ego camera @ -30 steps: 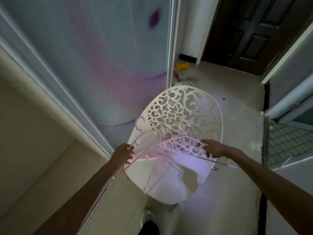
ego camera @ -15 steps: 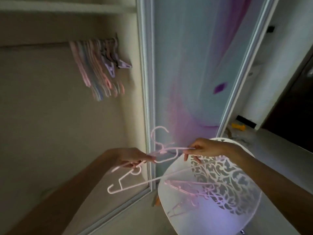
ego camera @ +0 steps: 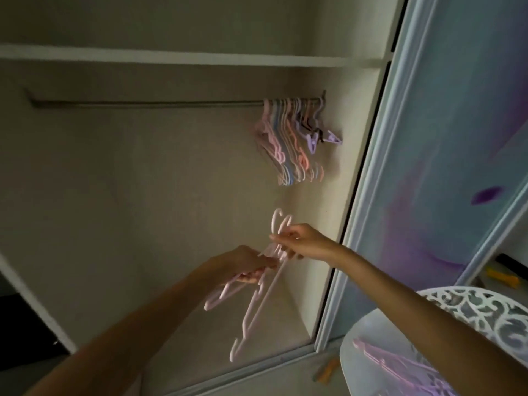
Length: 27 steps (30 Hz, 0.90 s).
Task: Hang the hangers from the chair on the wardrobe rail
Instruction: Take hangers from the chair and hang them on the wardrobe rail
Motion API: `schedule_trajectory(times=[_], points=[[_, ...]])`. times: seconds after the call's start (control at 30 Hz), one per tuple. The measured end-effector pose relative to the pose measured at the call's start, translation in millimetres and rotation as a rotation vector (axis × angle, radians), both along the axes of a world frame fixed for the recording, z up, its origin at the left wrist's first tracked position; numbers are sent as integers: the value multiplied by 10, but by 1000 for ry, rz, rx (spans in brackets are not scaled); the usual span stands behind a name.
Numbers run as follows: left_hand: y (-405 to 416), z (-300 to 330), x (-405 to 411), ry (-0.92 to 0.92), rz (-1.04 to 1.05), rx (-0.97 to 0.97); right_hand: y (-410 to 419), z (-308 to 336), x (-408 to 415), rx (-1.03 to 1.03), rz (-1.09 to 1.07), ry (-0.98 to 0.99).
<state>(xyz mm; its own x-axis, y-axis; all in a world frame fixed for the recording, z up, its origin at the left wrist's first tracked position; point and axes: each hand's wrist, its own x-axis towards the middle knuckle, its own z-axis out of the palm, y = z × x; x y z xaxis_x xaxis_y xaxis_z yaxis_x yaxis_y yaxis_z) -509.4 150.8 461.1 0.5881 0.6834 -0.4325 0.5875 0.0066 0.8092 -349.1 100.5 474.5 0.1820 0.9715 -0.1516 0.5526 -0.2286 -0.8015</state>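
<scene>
Pink plastic hangers (ego camera: 258,298) are bunched between my two hands in front of the open wardrobe. My right hand (ego camera: 304,242) pinches them just below the hooks, which poke up above my fingers. My left hand (ego camera: 244,264) has its fingers curled round the shoulder part of the same bunch, lower and to the left. The long arms of the hangers trail down and to the left from there, hanging free of everything else. They are blurred, so I cannot count how many I hold.

Up above, the wardrobe rail (ego camera: 143,103) runs across under a shelf (ego camera: 171,57). A cluster of hung hangers (ego camera: 288,138) in pink, blue and lilac crowds its right end, close to the side wall; the rest of the rail is bare. My bunch is well below the rail and touches none of them.

At lower right stands the white chair (ego camera: 468,310) with its pierced scrollwork back, and a few more pink hangers on the seat (ego camera: 380,358) lie there. A sliding door (ego camera: 457,138) with a purple and blue pattern stands between chair and wardrobe.
</scene>
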Motion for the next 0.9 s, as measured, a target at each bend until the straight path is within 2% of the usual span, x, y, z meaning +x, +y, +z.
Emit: schedule_trajectory(times=[0.17, 0.3, 0.37, 0.47, 0.6, 0.73, 0.9], points=[[362, 44, -588, -135, 95, 39, 545, -84, -820, 61, -124, 98], [660, 111, -886, -155, 98, 145, 770, 68, -1074, -23, -151, 501], [796, 149, -965, -205, 88, 139, 927, 140, -1137, 24, -171, 606], [1011, 205, -982, -302, 149, 20, 1155, 217, -1147, 115, -227, 681], [1312, 206, -880, -331, 338, -47, 1469, 269, -1067, 112, -204, 636], [1761, 186, -810, -473, 601, -148, 1748, 372, -843, 143, -262, 386], [2294, 383, -867, -521, 684, -119, 2282, 761, -370, 307, -264, 179]])
